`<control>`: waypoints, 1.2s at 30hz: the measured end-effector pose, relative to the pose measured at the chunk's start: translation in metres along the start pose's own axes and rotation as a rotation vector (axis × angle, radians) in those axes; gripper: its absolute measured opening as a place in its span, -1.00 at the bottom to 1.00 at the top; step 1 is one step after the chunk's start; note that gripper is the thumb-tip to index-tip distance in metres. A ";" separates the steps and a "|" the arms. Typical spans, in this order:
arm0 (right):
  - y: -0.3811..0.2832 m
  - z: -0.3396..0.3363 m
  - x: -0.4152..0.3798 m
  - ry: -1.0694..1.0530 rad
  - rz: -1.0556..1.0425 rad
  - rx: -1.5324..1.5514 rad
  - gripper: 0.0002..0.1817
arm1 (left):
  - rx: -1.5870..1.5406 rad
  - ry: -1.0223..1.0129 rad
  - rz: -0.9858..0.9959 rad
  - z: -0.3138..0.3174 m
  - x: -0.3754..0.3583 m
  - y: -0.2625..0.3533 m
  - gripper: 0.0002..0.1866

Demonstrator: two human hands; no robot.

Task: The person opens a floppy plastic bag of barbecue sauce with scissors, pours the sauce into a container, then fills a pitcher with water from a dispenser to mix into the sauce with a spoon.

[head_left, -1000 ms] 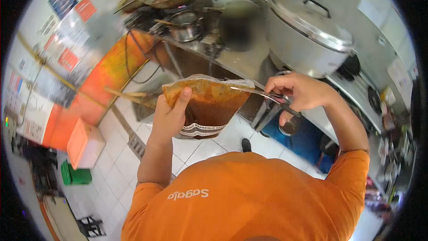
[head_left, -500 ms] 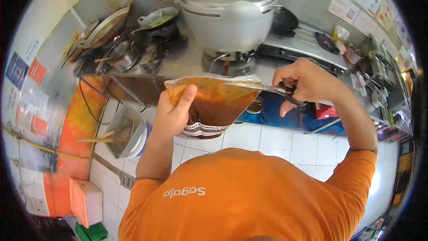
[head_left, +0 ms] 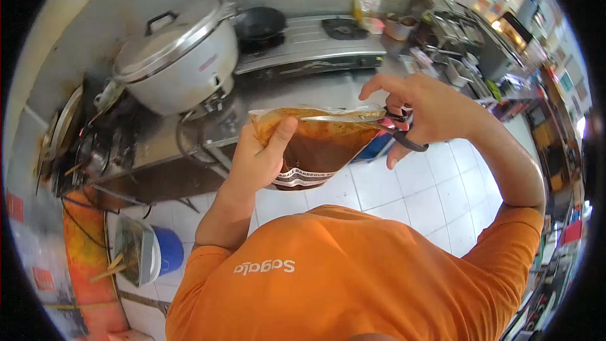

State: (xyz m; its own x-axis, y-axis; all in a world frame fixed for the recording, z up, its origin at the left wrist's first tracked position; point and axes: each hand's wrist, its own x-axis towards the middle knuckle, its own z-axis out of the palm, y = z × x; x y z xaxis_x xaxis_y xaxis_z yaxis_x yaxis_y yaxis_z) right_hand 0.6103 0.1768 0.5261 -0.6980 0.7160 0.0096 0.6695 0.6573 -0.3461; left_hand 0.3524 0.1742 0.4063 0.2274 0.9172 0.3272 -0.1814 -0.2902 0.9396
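Observation:
My left hand grips a clear plastic pouch of dark brown barbecue sauce near its upper left edge, thumb pressed on the front. A printed label band runs across the pouch's lower part. In my right hand is a pair of black-handled scissors, with fingers and thumb through the loops and the index finger stretched out. The blades lie along the top edge of the pouch, pointing left towards my left hand. Pouch and scissors are held up in front of my orange shirt.
Past the pouch runs a steel counter with a large lidded rice cooker, a gas stove and a black pan. On the tiled floor at left stand a blue bucket and a grey bin holding wooden handles.
My view and body have turned right, so the rice cooker and bins sit further left. The scissor blades lie further left along the pouch top, with my right hand closer to the pouch.

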 end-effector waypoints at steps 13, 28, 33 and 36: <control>0.066 -0.036 -0.097 0.075 0.520 -0.124 -0.09 | -0.231 -0.511 -0.004 0.146 0.097 -0.049 -0.67; 0.207 -0.095 -0.045 0.000 0.631 0.057 0.05 | -0.343 -0.891 -0.163 0.207 0.276 -0.115 -0.67; 0.269 -0.094 -0.038 0.082 0.556 0.092 0.03 | -0.281 -0.969 -0.074 0.226 0.330 -0.152 -0.66; 0.298 -0.097 -0.029 -0.007 0.673 0.129 -0.06 | -0.262 -1.002 -0.139 0.241 0.351 -0.179 -0.65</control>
State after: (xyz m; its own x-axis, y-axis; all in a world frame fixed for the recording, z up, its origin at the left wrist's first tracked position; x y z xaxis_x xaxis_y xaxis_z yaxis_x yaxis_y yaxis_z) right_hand 0.8550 0.3747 0.5139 -0.1425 0.9570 -0.2528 0.9228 0.0360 -0.3837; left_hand 0.6952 0.4820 0.3766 0.9300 0.2565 0.2633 -0.2669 -0.0214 0.9635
